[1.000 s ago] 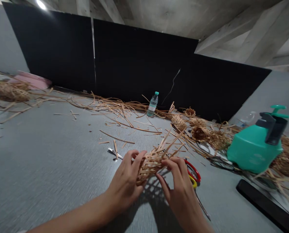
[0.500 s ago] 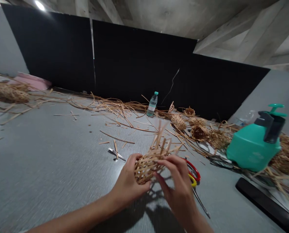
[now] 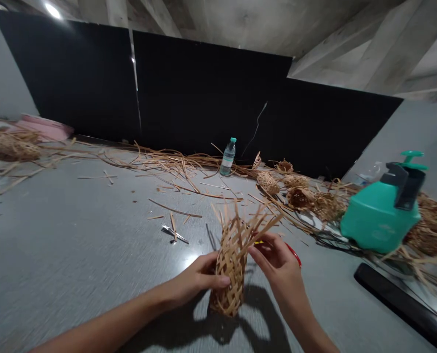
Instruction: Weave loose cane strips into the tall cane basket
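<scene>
A small woven basket (image 3: 230,274) of tan strips stands nearly upright over the grey table, its loose strip ends fanning out at the top. My left hand (image 3: 204,278) is wrapped round its left side, thumb across the front. At the upper right of the weave, my right hand (image 3: 275,257) pinches the strips with thumb and fingers. Scissors with red handles (image 3: 295,255) lie partly hidden behind my right hand. Left of the basket, a metal tool (image 3: 176,234) rests on the table beside short loose strips.
A water bottle (image 3: 228,158) stands at the back among loose strips (image 3: 183,164). Several woven baskets (image 3: 268,183) lie to its right. A green spray bottle (image 3: 382,215) and a black bar-shaped object (image 3: 395,306) occupy the right side. A pink object (image 3: 47,128) is far left.
The basket has turned from lying tilted to nearly upright, with its base lower. My left hand has shifted its hold on the side, and my right hand has moved slightly right.
</scene>
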A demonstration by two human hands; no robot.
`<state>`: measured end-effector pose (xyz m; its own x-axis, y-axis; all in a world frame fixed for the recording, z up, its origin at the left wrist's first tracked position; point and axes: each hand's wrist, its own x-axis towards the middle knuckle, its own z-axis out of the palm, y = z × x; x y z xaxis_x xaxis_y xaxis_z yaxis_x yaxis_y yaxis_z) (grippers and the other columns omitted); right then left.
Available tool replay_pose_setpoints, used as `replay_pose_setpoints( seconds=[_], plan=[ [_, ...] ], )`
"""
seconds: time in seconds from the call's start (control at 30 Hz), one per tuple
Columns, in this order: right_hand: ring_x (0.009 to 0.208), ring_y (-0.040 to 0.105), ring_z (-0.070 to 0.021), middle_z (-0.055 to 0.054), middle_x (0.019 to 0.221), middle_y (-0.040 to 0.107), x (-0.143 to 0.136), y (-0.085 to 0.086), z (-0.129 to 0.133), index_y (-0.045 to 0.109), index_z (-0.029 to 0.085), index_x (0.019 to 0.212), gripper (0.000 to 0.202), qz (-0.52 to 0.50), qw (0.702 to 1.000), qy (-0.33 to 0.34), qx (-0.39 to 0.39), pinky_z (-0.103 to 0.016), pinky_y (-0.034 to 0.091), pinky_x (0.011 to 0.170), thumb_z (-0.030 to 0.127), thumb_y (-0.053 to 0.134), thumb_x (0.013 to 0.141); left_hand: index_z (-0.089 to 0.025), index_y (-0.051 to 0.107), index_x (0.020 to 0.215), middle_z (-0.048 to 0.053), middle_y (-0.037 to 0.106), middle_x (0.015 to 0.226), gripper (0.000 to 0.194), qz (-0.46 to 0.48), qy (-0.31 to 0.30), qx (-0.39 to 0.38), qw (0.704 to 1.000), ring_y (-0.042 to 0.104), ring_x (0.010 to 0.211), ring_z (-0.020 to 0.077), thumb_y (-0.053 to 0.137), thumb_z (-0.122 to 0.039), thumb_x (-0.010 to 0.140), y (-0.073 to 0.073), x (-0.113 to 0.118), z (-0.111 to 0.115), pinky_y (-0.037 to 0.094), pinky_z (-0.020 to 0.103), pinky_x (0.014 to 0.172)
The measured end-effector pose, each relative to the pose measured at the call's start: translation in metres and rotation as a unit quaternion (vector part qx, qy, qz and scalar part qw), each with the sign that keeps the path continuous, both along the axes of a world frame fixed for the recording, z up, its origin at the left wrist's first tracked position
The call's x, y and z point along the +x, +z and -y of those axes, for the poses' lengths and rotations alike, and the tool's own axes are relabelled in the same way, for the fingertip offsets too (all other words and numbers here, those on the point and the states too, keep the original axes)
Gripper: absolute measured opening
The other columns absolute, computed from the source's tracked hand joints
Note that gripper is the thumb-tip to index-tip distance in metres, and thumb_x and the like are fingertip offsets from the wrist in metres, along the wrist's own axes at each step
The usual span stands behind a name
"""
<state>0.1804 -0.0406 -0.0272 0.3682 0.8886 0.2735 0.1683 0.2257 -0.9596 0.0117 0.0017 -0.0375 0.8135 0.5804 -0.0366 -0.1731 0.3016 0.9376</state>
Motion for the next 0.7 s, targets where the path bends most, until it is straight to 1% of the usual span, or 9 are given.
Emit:
replay_pose_setpoints(
  seconds=[0.1, 0.17, 0.27, 0.4, 0.5, 0.53, 0.6, 0.63, 0.7],
  plan=[
    [0.073, 0.061, -0.0195, -0.004, 0.083, 0.062, -0.004, -0.006, 0.001, 0.053, 0.021, 0.091, 0.033, -0.012, 1.000, 0.008, -0.013, -0.031, 0.050, 0.063, 0.033, 0.068, 0.065, -0.014, 0.058, 0.102, 0.007, 0.060, 0.098, 0.038, -0.001, -0.036, 0.021, 0.999, 0.052, 0.090, 0.0193, 0.066, -0.020, 0.065, 0.001, -0.002, -0.006, 0.037, 0.030, 0.080],
    [0.072, 0.060, -0.0175, -0.004, 0.089, 0.060, -0.006, -0.009, 0.001, 0.050, 0.022, 0.097, 0.040, -0.030, 1.000, -0.002, 0.007, -0.031, 0.050, 0.064, 0.031, 0.070, 0.063, -0.015, 0.058, 0.102, 0.007, 0.060, 0.097, 0.037, 0.009, -0.053, 0.001, 0.999, 0.053, 0.089, 0.0187, 0.063, -0.019, 0.066, 0.001, -0.003, -0.010, 0.037, 0.030, 0.080],
    [0.068, 0.059, -0.0145, -0.002, 0.092, 0.058, -0.007, -0.010, -0.001, 0.046, 0.025, 0.101, 0.051, -0.068, 0.996, -0.030, 0.048, -0.029, 0.049, 0.062, 0.026, 0.074, 0.058, -0.016, 0.057, 0.105, 0.006, 0.061, 0.097, 0.040, 0.051, -0.047, -0.040, 0.997, 0.054, 0.088, 0.0181, 0.060, -0.019, 0.066, -0.001, -0.004, -0.013, 0.037, 0.030, 0.080],
    [0.069, 0.059, -0.0151, -0.001, 0.077, 0.061, -0.009, -0.007, -0.001, 0.055, 0.021, 0.085, 0.028, -0.093, 0.994, 0.054, -0.013, -0.026, 0.048, 0.062, 0.030, 0.070, 0.063, -0.017, 0.056, 0.107, 0.005, 0.062, 0.097, 0.049, 0.052, -0.076, -0.028, 0.995, 0.055, 0.088, 0.0191, 0.059, -0.014, 0.058, 0.001, -0.006, -0.013, 0.038, 0.031, 0.080],
    [0.066, 0.056, -0.0135, 0.001, 0.071, 0.058, -0.013, -0.007, 0.002, 0.057, 0.020, 0.076, 0.019, -0.080, 0.995, 0.060, -0.023, -0.024, 0.046, 0.059, 0.031, 0.068, 0.065, -0.020, 0.056, 0.106, 0.005, 0.061, 0.100, 0.048, -0.005, -0.078, 0.019, 0.997, 0.054, 0.095, 0.0213, 0.056, -0.011, 0.058, 0.005, -0.008, -0.011, 0.038, 0.034, 0.083],
    [0.065, 0.055, -0.0131, 0.002, 0.070, 0.057, -0.014, -0.008, 0.003, 0.056, 0.020, 0.076, 0.018, -0.072, 0.995, 0.059, -0.024, -0.023, 0.045, 0.058, 0.030, 0.068, 0.065, -0.022, 0.056, 0.106, 0.005, 0.060, 0.101, 0.047, -0.019, -0.060, 0.047, 0.997, 0.053, 0.097, 0.0221, 0.056, -0.012, 0.061, 0.007, -0.008, -0.010, 0.038, 0.036, 0.085],
    [0.064, 0.055, -0.0130, 0.002, 0.069, 0.056, -0.016, -0.010, 0.004, 0.056, 0.020, 0.075, 0.017, -0.058, 0.995, 0.071, -0.032, -0.024, 0.046, 0.058, 0.028, 0.068, 0.066, -0.024, 0.054, 0.107, 0.005, 0.057, 0.107, 0.039, -0.046, 0.012, 0.120, 0.992, 0.050, 0.104, 0.0231, 0.055, -0.018, 0.068, 0.010, -0.008, -0.010, 0.037, 0.039, 0.090],
    [0.063, 0.055, -0.0132, 0.002, 0.070, 0.056, -0.016, -0.011, 0.004, 0.056, 0.020, 0.075, 0.017, -0.054, 0.995, 0.074, -0.033, -0.024, 0.046, 0.058, 0.028, 0.067, 0.066, -0.024, 0.053, 0.108, 0.006, 0.055, 0.111, 0.034, -0.065, 0.066, 0.159, 0.983, 0.048, 0.106, 0.0232, 0.053, -0.022, 0.074, 0.011, -0.008, -0.010, 0.036, 0.040, 0.092],
    [0.065, 0.056, -0.0141, 0.001, 0.071, 0.057, -0.018, -0.013, 0.005, 0.056, 0.020, 0.076, 0.015, -0.046, 0.996, 0.074, -0.027, -0.025, 0.047, 0.060, 0.027, 0.066, 0.067, -0.025, 0.045, 0.115, 0.008, 0.046, 0.122, 0.037, -0.096, 0.142, 0.233, 0.957, 0.049, 0.107, 0.0230, 0.050, -0.027, 0.079, 0.014, -0.008, -0.008, 0.039, 0.040, 0.090]
  ],
)
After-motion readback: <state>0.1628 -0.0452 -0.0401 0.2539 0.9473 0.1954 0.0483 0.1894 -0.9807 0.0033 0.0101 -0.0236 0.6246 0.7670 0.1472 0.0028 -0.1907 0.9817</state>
